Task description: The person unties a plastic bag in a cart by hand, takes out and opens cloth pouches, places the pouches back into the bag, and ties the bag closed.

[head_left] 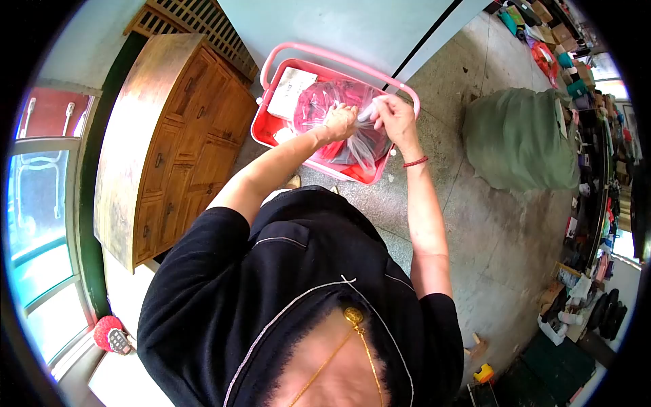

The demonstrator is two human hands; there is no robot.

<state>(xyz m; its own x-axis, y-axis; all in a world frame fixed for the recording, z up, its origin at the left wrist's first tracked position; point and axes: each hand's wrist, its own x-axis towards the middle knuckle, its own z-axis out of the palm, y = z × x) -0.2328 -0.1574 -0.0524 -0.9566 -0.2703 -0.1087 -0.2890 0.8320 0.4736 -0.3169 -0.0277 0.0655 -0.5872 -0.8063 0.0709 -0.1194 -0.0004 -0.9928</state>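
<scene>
Currently both my left hand (339, 121) and right hand (395, 117) are closed, pinching the gathered mouth of the clear plastic bag (339, 122), which sits in the pink basket (266, 129) on the floor. Judged step: tying off; next needs a firm twist without tearing the film.

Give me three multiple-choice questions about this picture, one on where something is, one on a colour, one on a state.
1. Where does the clear plastic bag sit?
A. In the red basket
B. On the wooden cabinet
C. On the green sack

2. What colour is the bracelet on the right wrist?
A. Blue
B. Red
C. White

3. What are the left hand and right hand doing?
A. Hanging free
B. Resting on the cabinet
C. Both gripping the bag's top

Answers: 1 A, the bag lies inside the basket's rim. 2 B, red beads circle the wrist. 3 C, both hands pinch the gathered plastic.
</scene>
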